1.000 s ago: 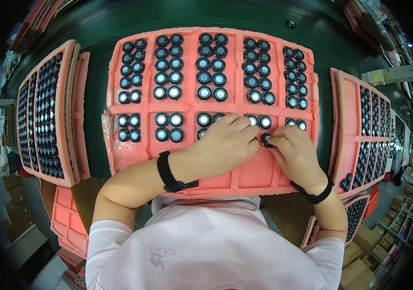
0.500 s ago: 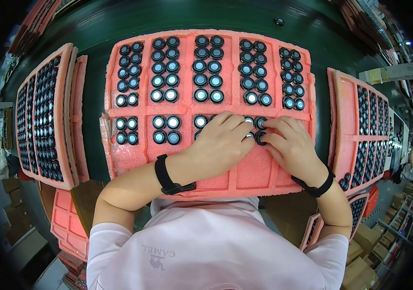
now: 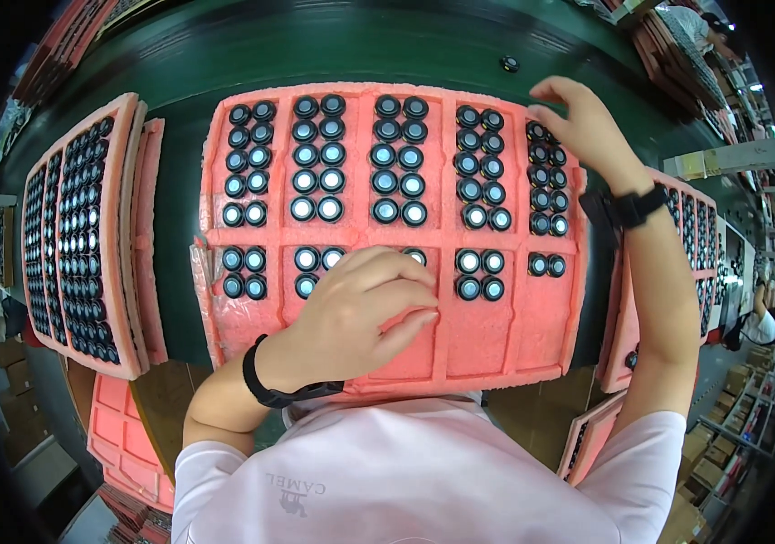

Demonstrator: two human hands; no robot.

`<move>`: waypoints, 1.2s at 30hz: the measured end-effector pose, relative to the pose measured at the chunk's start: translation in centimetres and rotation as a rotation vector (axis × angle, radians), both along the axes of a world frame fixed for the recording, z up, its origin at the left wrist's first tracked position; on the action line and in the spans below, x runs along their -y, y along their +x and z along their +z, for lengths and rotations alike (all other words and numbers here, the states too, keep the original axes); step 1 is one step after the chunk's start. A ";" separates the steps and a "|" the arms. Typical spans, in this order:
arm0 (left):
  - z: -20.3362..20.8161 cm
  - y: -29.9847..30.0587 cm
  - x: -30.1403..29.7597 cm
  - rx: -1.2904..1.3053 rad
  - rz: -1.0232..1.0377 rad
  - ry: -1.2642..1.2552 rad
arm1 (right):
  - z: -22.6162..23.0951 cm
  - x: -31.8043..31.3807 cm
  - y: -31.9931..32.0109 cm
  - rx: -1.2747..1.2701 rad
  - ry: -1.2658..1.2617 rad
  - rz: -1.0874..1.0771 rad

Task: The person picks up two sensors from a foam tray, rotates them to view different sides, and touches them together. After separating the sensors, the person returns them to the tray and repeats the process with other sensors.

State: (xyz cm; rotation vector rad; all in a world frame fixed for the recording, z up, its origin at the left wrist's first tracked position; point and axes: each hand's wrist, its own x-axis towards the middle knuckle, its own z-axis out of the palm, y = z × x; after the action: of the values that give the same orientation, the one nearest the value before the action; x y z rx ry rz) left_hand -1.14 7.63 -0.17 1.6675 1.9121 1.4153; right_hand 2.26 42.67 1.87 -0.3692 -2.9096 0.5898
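A pink foam tray point(image 3: 482, 331) lies in front of me, its compartments holding rows of small round black parts with silver centres point(image 3: 412, 186). My left hand point(image 3: 355, 308) hovers over the tray's near middle, fingers loosely stretched and apart, covering some parts beneath it. Beyond the tray's far right corner reaches my right hand point(image 3: 587, 127), thumb and fingers apart with nothing visible between them. A single loose black round part point(image 3: 510, 63) rests on the green surface just past that hand. In the near right compartment sits a pair of black parts point(image 3: 546, 265).
Stacked pink trays full of similar parts stand at the left point(image 3: 133, 245) and right point(image 3: 628, 317). The green work surface point(image 3: 333, 45) runs behind the tray. Pink trays point(image 3: 120, 426) lie lower at the left. Other people are at work at the far right.
My right hand has left the parts in the near right compartments and swung to the far right. My left hand has drawn back to the left, its fingers off the parts it was touching.
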 end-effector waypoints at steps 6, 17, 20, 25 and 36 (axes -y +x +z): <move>-1.0 -1.0 0.4 0.100 0.052 -0.005 | -2.3 -3.5 -8.3 0.202 0.250 -0.182; -1.7 -2.1 1.1 0.259 0.047 0.034 | -3.0 -2.8 -11.0 0.267 0.180 -0.080; -1.6 -2.2 1.4 0.284 0.053 0.071 | -0.7 1.6 -7.7 0.024 -0.352 0.040; -1.4 -2.4 1.9 0.302 0.098 0.149 | 1.8 13.2 0.0 -0.065 -1.055 0.131; -1.1 -1.8 2.0 0.327 0.155 0.231 | -2.5 20.7 7.4 -0.394 -0.909 0.194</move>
State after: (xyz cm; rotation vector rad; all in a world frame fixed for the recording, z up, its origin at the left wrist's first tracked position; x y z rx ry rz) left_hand -2.95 5.58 -1.25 1.2916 1.7771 1.8980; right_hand 9.69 22.00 -0.61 -0.0368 -2.1529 1.7678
